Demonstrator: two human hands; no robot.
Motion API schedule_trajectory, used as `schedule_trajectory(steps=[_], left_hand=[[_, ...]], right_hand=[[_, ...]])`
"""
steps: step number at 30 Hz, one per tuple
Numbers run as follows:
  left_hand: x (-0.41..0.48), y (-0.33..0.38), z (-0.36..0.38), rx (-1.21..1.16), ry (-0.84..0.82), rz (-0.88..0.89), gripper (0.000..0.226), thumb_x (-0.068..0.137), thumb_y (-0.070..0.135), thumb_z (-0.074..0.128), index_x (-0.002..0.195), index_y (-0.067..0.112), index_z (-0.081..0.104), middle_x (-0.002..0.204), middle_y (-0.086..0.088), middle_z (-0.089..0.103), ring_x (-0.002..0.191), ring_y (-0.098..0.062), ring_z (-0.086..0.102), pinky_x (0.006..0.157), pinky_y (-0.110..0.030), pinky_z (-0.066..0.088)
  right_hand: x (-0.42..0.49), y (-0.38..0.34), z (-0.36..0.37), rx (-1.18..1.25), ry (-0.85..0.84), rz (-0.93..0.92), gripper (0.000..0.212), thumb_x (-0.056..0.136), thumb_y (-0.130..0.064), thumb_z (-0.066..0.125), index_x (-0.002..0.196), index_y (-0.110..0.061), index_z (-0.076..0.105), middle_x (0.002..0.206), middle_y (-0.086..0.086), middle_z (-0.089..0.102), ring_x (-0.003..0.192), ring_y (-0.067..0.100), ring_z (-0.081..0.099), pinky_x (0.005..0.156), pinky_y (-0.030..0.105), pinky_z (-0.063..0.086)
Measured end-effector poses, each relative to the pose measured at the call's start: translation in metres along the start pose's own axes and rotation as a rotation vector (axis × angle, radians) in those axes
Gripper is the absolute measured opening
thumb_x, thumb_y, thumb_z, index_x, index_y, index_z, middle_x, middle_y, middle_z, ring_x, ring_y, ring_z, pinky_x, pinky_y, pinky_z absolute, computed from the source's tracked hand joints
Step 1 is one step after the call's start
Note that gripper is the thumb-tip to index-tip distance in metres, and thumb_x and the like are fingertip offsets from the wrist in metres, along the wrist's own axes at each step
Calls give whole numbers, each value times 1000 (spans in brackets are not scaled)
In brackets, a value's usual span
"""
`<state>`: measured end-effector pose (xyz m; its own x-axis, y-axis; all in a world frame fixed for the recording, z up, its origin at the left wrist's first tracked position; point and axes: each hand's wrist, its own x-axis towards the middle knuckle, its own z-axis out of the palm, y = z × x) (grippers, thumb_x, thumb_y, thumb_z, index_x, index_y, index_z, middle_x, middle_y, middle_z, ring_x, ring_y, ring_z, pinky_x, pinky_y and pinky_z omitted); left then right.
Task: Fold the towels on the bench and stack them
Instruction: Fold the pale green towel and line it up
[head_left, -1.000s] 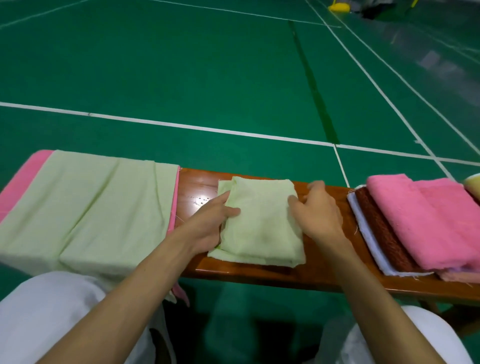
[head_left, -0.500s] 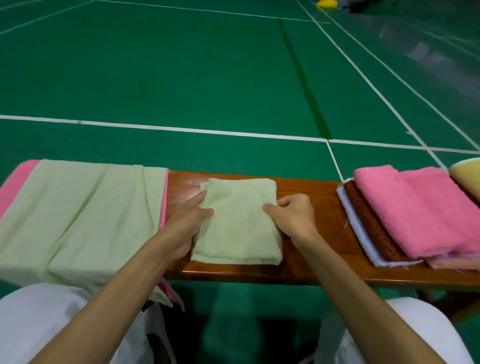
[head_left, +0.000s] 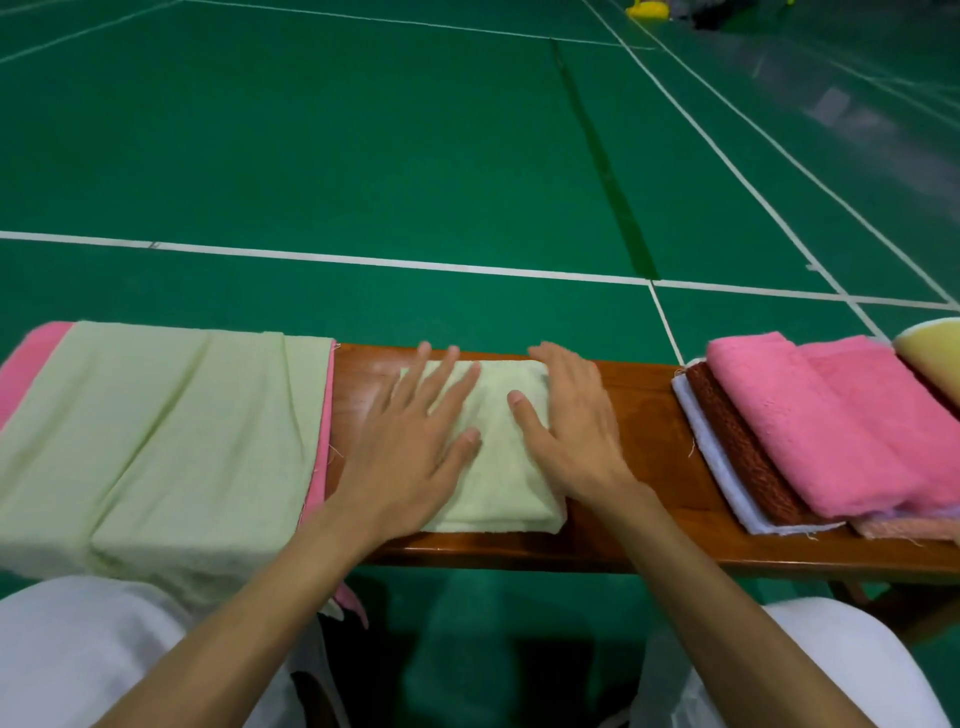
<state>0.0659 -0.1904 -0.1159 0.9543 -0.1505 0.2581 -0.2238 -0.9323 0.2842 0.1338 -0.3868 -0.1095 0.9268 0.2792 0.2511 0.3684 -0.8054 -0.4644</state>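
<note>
So the small folded light-green towel sits flat in the middle of the wooden bench, and both hands are on top of it. The left hand lies palm down over its left half, fingers straight and fanned out, fingertips reaching the far edge and part of the hand spilling onto the wood. The right hand is palm down on the right half, fingers straight too, thumb pointing in toward the middle. No grip on either side: fingers are apart and laid flat, pressing on the cloth, nothing pinched. At the left end of the bench there's a big light-green cloth spread out and hanging over the near edge, with a pink cloth under it peeking out along both sides. On the right end there's a pile: a pink fluffy towel on top, a brown towel and a white towel poking out beneath it on the left, plus a peach-coloured edge at the front. Something pale yellow sits at the far right, can't tell what. The folded towel is apart from both piles, with wood in between. Behind it all is a green court floor with white lines, and the person's white-clad knees show at the bottom.
</note>
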Motion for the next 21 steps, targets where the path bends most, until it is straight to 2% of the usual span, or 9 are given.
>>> schedule_trajectory(steps=[1,3,5,9,17,21], left_hand=[[1,0,7,40,-60,49,62,108,52,20,166,31,9,173,5,-1,159,-17,-14,129,-47,2],[-1,-2,18,83,-172,43,61,109,53,10,165,32,-2,172,5,-12,156,-17,-23,129,-49,-3],[-3,-6,26,71,-239,-29,64,106,57,3,164,32,-6,171,6,-15,156,-17,-25,129,-51,-1],[-5,-13,28,70,-260,-132,73,101,61,1,165,27,-7,170,8,-18,155,-18,-25,129,-52,-3],[-6,-13,26,27,-274,-181,78,97,62,0,164,23,-10,169,8,-22,154,-21,-28,128,-50,-8],[-5,-15,25,-158,-276,-222,84,92,71,0,165,30,-4,169,15,-18,154,-14,-28,127,-50,-11]], right_hand=[[-1,-1,4,-52,-85,-87,61,103,-52,38,156,-23,32,166,-1,26,154,20,17,125,43,20],[-6,-5,14,-164,-252,-180,66,106,-51,28,164,-26,9,172,-6,-5,157,16,-15,128,47,-2],[-13,-8,23,-250,-369,-192,66,108,-51,20,165,-26,-2,171,-6,-16,154,17,-27,127,53,-6],[-11,-1,23,-340,-449,-139,69,105,-60,13,163,-31,-9,169,-7,-22,153,19,-29,126,55,-7],[-5,30,17,-320,-426,-83,70,101,-64,4,162,-35,-11,168,-12,-22,155,22,-23,126,57,-3],[-8,28,12,-245,-399,-90,71,97,-69,1,161,-40,-12,168,-12,-23,155,21,-24,127,56,-3]])
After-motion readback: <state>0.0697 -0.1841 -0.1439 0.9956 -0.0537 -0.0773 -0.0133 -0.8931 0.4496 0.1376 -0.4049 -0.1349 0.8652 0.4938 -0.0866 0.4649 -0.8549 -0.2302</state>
